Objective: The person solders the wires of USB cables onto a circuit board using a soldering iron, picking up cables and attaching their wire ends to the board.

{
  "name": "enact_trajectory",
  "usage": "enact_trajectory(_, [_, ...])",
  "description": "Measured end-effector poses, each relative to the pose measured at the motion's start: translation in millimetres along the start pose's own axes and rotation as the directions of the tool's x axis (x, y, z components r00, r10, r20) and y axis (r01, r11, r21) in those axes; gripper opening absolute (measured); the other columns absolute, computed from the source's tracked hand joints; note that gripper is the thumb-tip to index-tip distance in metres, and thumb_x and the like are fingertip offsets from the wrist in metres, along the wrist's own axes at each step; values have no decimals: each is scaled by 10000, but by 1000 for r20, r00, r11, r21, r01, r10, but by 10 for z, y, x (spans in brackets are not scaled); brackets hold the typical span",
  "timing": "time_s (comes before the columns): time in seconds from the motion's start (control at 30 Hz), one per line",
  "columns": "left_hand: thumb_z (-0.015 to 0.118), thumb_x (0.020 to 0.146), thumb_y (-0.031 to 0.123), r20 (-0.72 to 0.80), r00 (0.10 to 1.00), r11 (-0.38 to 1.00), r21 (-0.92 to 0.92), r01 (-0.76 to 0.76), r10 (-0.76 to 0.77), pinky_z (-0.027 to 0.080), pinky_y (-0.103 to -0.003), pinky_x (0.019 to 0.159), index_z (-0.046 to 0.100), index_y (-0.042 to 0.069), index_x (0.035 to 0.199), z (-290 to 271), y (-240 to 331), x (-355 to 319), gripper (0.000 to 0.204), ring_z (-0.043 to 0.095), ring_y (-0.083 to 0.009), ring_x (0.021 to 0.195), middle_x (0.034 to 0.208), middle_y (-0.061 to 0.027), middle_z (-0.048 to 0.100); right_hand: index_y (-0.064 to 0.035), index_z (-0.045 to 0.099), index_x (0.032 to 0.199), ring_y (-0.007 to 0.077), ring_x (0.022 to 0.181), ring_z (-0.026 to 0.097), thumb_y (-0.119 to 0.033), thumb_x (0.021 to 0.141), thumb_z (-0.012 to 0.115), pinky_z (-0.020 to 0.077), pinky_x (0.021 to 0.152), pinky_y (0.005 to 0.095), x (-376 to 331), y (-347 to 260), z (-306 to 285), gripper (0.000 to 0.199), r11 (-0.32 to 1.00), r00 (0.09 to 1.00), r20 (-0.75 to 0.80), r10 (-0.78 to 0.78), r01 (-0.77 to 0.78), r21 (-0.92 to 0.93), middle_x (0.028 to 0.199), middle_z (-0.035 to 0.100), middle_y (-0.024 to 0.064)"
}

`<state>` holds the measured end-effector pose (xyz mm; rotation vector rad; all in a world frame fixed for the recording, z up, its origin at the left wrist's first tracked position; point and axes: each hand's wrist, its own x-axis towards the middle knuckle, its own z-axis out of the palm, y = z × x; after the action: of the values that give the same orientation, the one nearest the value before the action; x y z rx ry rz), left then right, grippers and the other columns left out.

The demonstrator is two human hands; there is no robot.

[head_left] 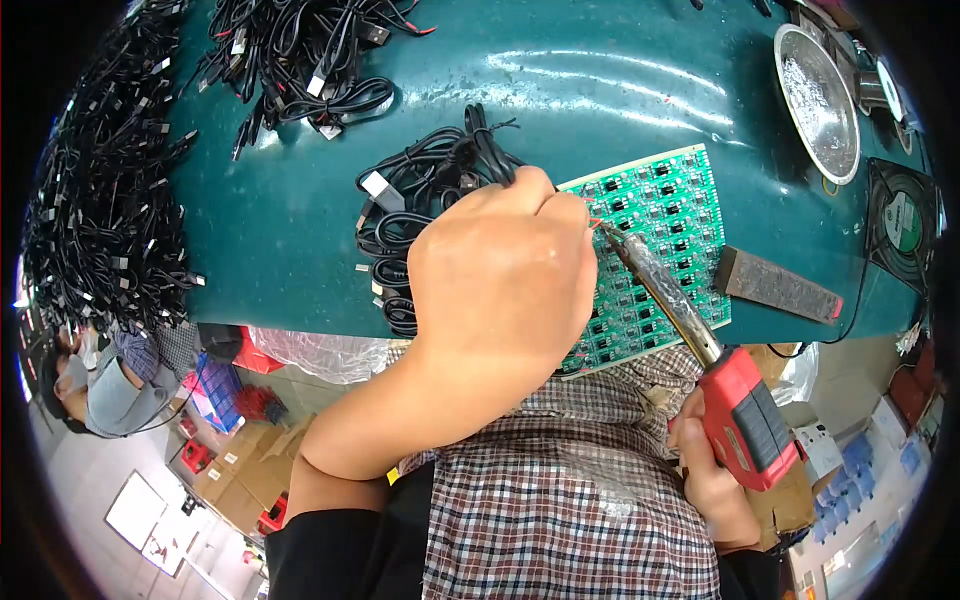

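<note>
Electronics assembly workshop. Green-topped surface (300,230) carries a panel of small green circuit boards (660,250) at centre, heaps of black cables (100,200) at 9 and 11 o'clock, a metal dish of solder bits (818,100) at 2 o'clock, a small fan (905,225) at 3 o'clock. Red-handled soldering iron (700,350) at work. Cardboard boxes (240,470) on the floor at 7 o'clock.

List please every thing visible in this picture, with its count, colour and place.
circuit board panel: one, green, on the table under the hands
cable bundle: one, black, left of the panel
loose cables: many, black, heaped at the table's left and top
metal bowl: one, silver, top right
metal bar: one, grey, right of the panel
fan: one, black, far right
table: one, dark green
soldering iron: one, red handle, in right hand
left hand: fingers pinching a cable over the panel
right hand: gripping the iron's handle
</note>
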<state>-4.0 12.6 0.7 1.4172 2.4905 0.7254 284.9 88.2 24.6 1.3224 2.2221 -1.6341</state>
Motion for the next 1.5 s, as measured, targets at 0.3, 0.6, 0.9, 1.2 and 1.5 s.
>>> enact_trajectory(0.3, [795,816,85,-10,1000,1000,6,-3,3,524,-392,630,735,87,835,10,-8,-8,63,687,-279,708,822,-62,681,0,723,1141,272,910,714,-50,907,749,567,811,395,-27,-116,-88,240,999,998,49,48,-48,-10,1012,725,143])
enact_trajectory(0.6, [797,812,79,-16,1000,1000,8,-6,6,526,-394,629,733,84,841,19,-6,-7,70,688,-284,712,822,-63,682,7,727,1159,219,864,722,-21,931,711,573,787,358,5,-168,-63,231,1000,1000,-4,6,-6,16,960,735,117])
enact_trajectory(0.9, [812,823,100,1,1000,1000,-2,-8,8,516,-390,629,735,89,850,-10,-22,4,82,670,-267,676,831,-54,681,2,738,1150,236,913,735,-13,915,724,578,819,366,-26,-145,-43,237,999,997,-70,22,-19,40,1003,745,124])
enact_trajectory(1.2, [820,819,97,97,991,994,-65,-92,98,508,-377,623,760,89,862,-86,-87,77,75,657,-244,649,810,-46,668,-7,726,1178,231,915,724,-15,907,736,574,822,360,-85,-113,-54,272,997,999,-11,39,-39,70,1013,741,117])
enact_trajectory(1.5, [814,770,69,106,982,987,22,-161,158,525,-395,643,761,87,823,-96,-80,115,77,677,-280,723,799,-51,661,-18,729,1200,229,901,715,-54,912,751,565,798,367,-79,-57,-49,291,1000,999,40,-13,12,25,998,727,103])
